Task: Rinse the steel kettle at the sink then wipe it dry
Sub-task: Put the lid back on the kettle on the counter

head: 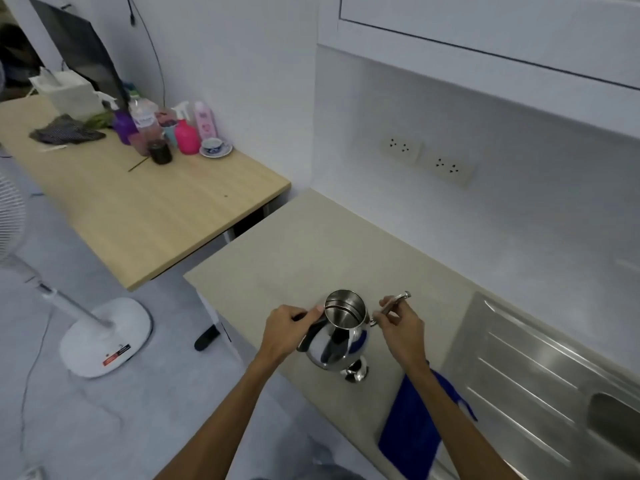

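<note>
Low in the middle of the frame, the open steel kettle (341, 336) is held over the beige tabletop (277, 258) by its dark handle in the left hand (289, 329), whose grip is closed, while its hinged lid (394, 303) is pinched by the right hand (401, 332), a blue cloth (412, 434) and the steel sink (540, 372) lying to the lower right.

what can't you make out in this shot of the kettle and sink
Head view only:
- Sink: basin cut off by the right edge; no tap in view.
- Blue cloth: partly hidden under the right forearm.
- Kettle: bottom inside too dark to tell wet or dry.
- Metal piece in the right hand: too small to identify.
- Bottle labels on the wooden table: blurred.
</note>
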